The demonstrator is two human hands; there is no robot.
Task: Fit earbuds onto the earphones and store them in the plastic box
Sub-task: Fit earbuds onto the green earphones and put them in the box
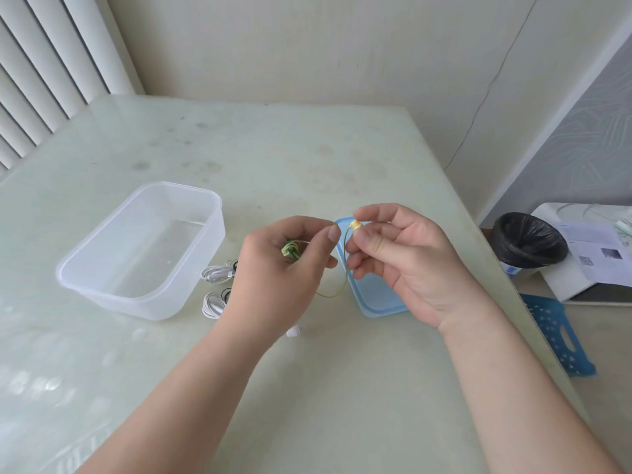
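Observation:
My left hand (285,268) is closed around a coiled bundle of green-yellow earphone cable (290,249). My right hand (393,254) pinches the yellow earpiece (355,225) of that same cable between thumb and forefinger; a thin loop of the cable (337,292) hangs between the hands. The clear plastic box (102,289) stands open and empty to the left. Its blue lid (372,306) lies flat on the table under my right hand. Two coiled white earphones (215,273) lie between the box and my left wrist. A small white earbud (294,331) lies by my left forearm.
The pale green table (273,159) ends at the right, where the floor holds a bin with a black liner (528,239), a blue stool (561,333) and papers on a white stand (595,251). A wall runs behind, and a radiator stands at the left.

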